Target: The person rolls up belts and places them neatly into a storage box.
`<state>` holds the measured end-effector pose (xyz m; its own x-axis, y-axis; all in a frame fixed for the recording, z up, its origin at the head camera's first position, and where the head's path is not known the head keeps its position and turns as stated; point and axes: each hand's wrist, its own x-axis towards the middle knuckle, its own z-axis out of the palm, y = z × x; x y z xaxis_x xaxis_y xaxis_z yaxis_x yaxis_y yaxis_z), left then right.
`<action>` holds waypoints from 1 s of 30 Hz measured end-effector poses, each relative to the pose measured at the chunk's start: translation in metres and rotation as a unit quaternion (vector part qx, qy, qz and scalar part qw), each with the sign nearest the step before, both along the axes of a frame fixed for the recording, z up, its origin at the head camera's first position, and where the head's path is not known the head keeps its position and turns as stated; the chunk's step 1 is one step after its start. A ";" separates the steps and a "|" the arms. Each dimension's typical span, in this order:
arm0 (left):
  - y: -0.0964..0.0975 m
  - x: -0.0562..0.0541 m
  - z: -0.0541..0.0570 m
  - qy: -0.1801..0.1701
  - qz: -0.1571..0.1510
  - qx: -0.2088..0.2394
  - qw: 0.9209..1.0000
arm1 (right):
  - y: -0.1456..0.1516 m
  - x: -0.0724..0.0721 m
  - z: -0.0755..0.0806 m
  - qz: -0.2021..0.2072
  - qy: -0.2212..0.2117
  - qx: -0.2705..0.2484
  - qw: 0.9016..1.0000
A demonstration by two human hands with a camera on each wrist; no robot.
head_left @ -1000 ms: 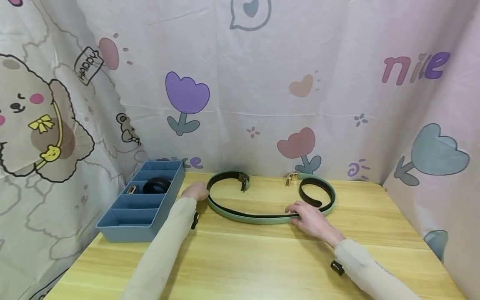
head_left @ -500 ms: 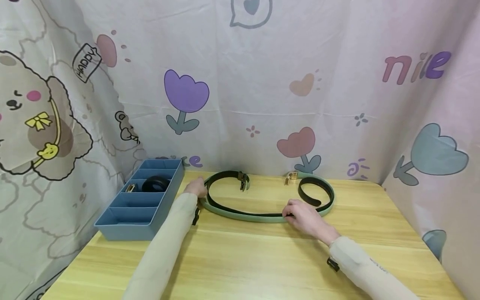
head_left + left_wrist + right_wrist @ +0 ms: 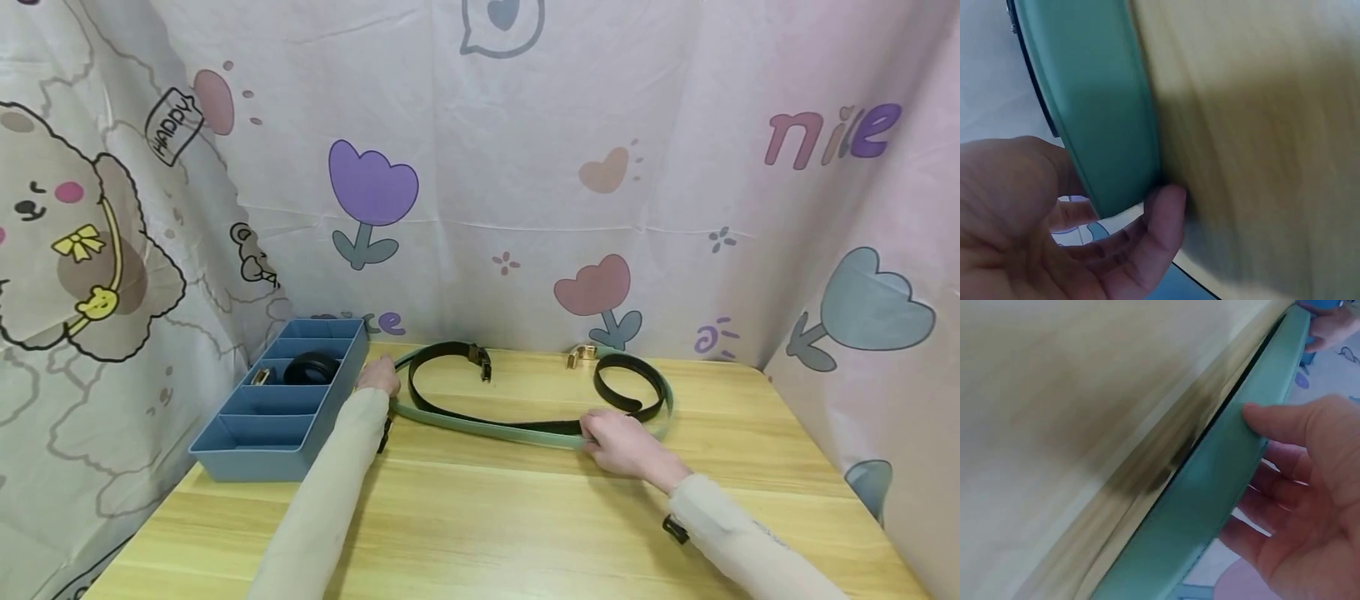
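A light green belt (image 3: 480, 428) stands on edge in a wide curve on the table, its gold buckle (image 3: 581, 357) at the back right. Just inside it runs a black belt (image 3: 411, 379) with a dark buckle (image 3: 482, 360) at the left and a curled tail at the right. My left hand (image 3: 378, 377) holds the green belt's left bend between thumb and fingers. At the right, my right hand (image 3: 618, 440) grips the green belt, thumb on its outer face in the right wrist view and fingers behind. The black belt runs into that grip too.
Left of the belts stands a blue divided tray (image 3: 258, 465), close to my left hand. One compartment has a rolled black belt (image 3: 311, 369) with a gold buckle. The wooden table (image 3: 480, 533) ends at a patterned curtain (image 3: 480, 167) at the back.
My left hand has moved left, drawing the green belt's bend away from the black belt. My right hand's fingers have closed, and a gap has opened between the two belts.
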<state>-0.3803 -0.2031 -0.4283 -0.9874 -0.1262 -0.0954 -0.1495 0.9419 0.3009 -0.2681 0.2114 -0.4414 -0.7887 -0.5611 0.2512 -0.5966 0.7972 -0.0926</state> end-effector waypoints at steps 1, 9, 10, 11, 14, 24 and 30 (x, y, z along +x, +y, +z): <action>-0.001 0.000 0.000 0.001 0.004 0.001 1.000 | 0.003 0.001 0.000 -0.005 -0.015 0.003 1.000; -0.005 -0.003 0.003 0.023 0.005 0.008 1.000 | 0.027 0.000 0.004 -0.033 -0.073 0.003 0.997; -0.006 -0.004 0.003 0.029 0.012 0.020 0.999 | 0.029 -0.001 0.005 -0.032 -0.078 0.000 0.996; -0.007 -0.004 0.004 0.036 0.019 0.034 0.999 | 0.031 -0.001 0.006 -0.029 -0.082 -0.002 0.996; -0.009 -0.004 0.007 0.049 0.040 0.088 0.994 | 0.035 -0.002 0.009 -0.019 -0.092 -0.006 0.996; 0.002 0.009 0.024 0.122 0.010 0.143 0.982 | 0.007 0.004 0.006 0.012 -0.075 0.032 0.997; 0.013 0.014 0.032 0.199 -0.004 0.169 0.965 | -0.027 0.017 -0.003 0.096 -0.020 0.041 0.994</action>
<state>-0.3659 -0.1901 -0.3966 -0.9553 -0.1468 0.2566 0.0478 0.7800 0.6240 -0.2515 0.1842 -0.4446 -0.6740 -0.7190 0.1696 -0.7352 0.6753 -0.0588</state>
